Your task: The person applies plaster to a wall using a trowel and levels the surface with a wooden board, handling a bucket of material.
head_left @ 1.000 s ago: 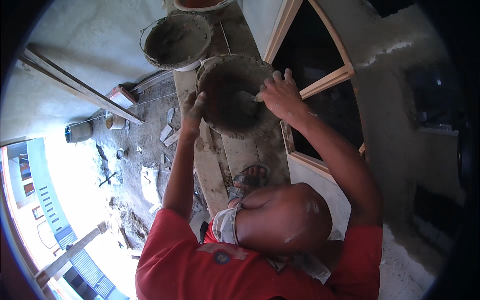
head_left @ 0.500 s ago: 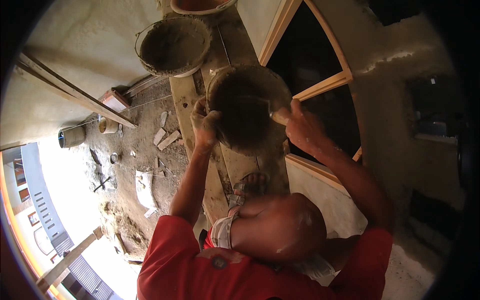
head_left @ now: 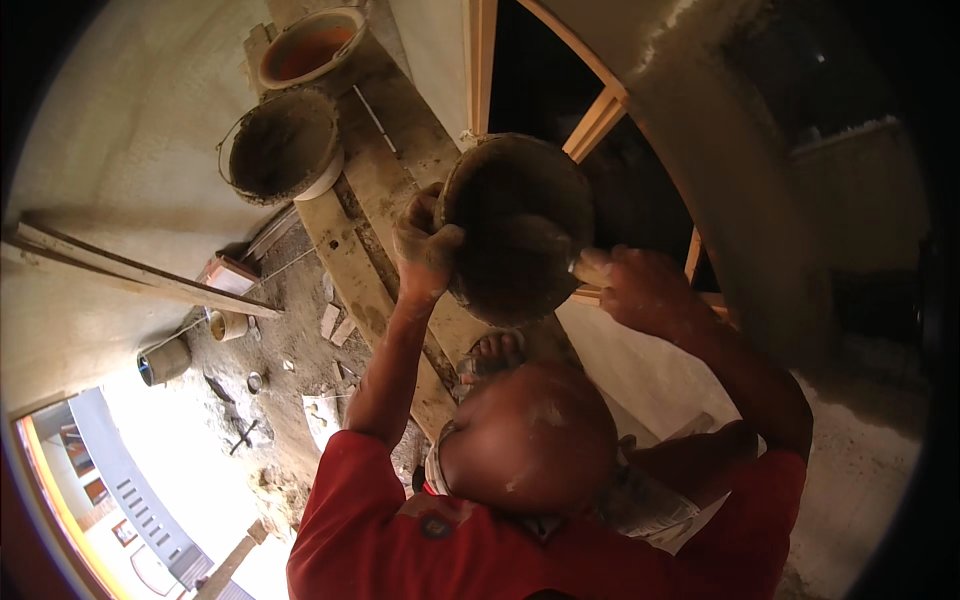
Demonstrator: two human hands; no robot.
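Observation:
A dark, mortar-caked bucket (head_left: 505, 180) is tilted so that its mouth faces me, above wooden scaffold planks (head_left: 375, 285). My left hand (head_left: 424, 250) is closed on its left rim, thumb on the near side. In my right hand (head_left: 648, 290), at the bucket's lower right, is the pale handle of a trowel (head_left: 540, 236), and its blade lies inside the bucket against the wall. How much mortar the bucket holds is too dark to tell. My bent knee and one foot are just below the bucket.
Farther along the planks stand a second mortar-smeared bucket (head_left: 325, 180) with a wire handle and an orange-lined basin (head_left: 300, 62). A thin pale rod (head_left: 375, 118) lies beside them. Wooden window frames (head_left: 598, 122) border the right. Below left, pails (head_left: 165, 362) and rubble sit on the ground.
My view has turned, so the planks and far buckets appear shifted left. The trowel has swung down and to the right within the bucket, its blade now more visible. My left hand keeps the rim.

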